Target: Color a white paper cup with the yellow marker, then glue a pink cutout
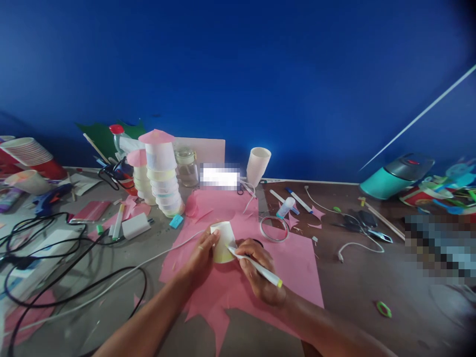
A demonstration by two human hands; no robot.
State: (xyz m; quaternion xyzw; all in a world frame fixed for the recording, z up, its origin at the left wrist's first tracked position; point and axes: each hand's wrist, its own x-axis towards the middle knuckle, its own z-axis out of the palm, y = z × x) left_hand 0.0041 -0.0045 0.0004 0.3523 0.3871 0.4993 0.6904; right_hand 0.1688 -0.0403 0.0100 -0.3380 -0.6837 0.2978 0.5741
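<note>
Cup point(222, 243) at frame centre lies on pink paper point(293, 263), tape ring point(274, 228) just right; left hand point(201, 258) fingers grasp it, right hand point(260, 272) fingers grip a marker point(256, 266).

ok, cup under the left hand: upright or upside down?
Upside down: the paper cup stands on pink paper, narrow end up, left hand steadying it.

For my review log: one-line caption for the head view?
Left hand steadies a paper cup on pink paper; right hand holds a marker to it.
</note>
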